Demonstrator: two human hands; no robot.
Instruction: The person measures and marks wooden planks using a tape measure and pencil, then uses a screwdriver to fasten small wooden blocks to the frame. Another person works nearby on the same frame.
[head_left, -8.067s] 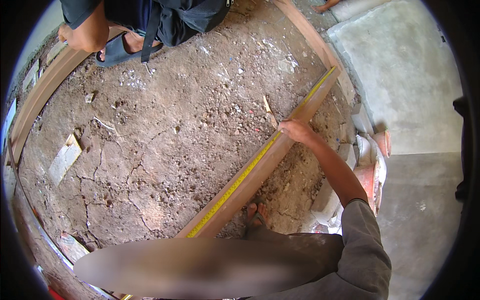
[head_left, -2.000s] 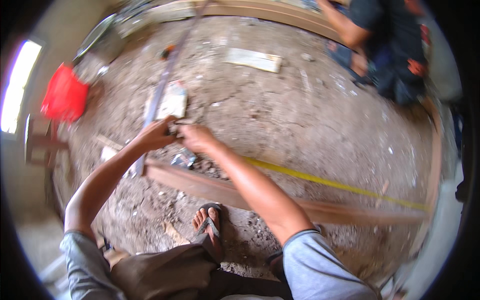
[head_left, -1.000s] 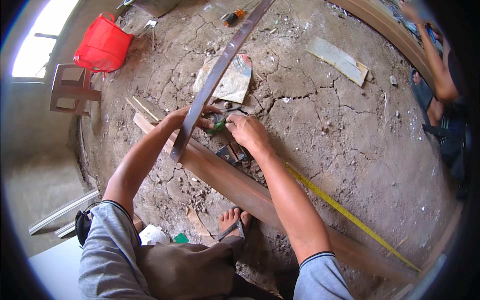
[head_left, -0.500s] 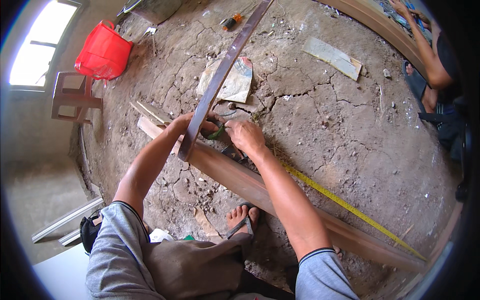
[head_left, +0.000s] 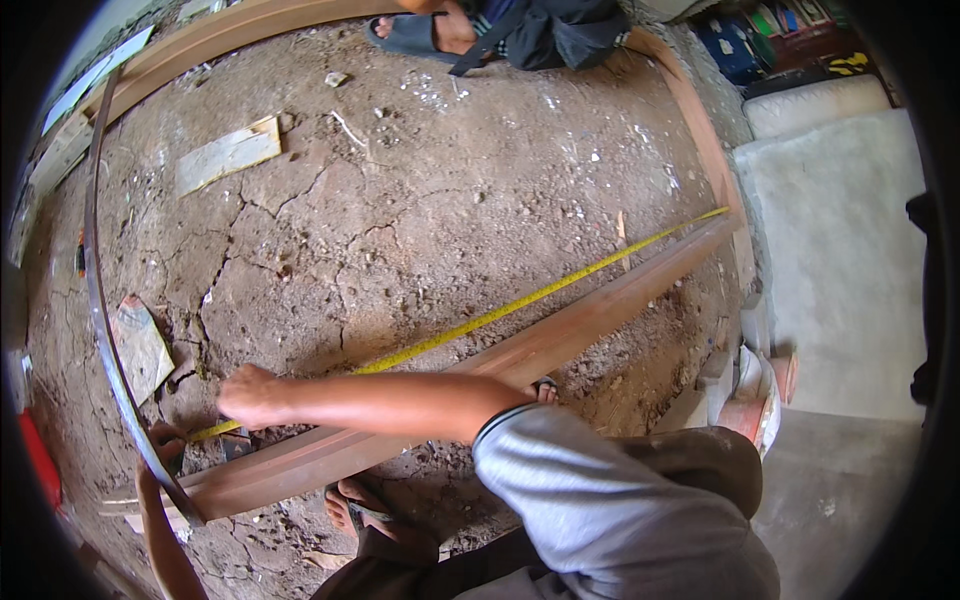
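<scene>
Where you crouch: while you squat over the cracked dirt floor (head_left: 420,200), the long wooden plank (head_left: 560,335) lies in front of you, running from near left to far right.
Tape: the yellow measuring tape (head_left: 520,305) is stretched along the plank's far edge, touching or just above it; its far end reaches the plank's right end.
Right hand: your right hand (head_left: 250,395) presses down on the tape's near end, fingers curled over it; whether it pinches or only pins it, you cannot tell.
Left hand: your left hand (head_left: 165,445) is closed around the long curved metal strip (head_left: 100,330) where it meets the plank's near left end.
Handling, tape: likely thin, springy and light; it will kink or slide off if slackened, so hold it flat by its end.
Handling, plank: stiff and probably heavy for its length; take it near mid-length or at both ends.
Edges: a wooden frame (head_left: 230,30) borders the far side, another person's sandalled foot (head_left: 415,35) beside it.
Open room: bare ground beyond the plank, save a flat board scrap (head_left: 228,155) at far left.
</scene>
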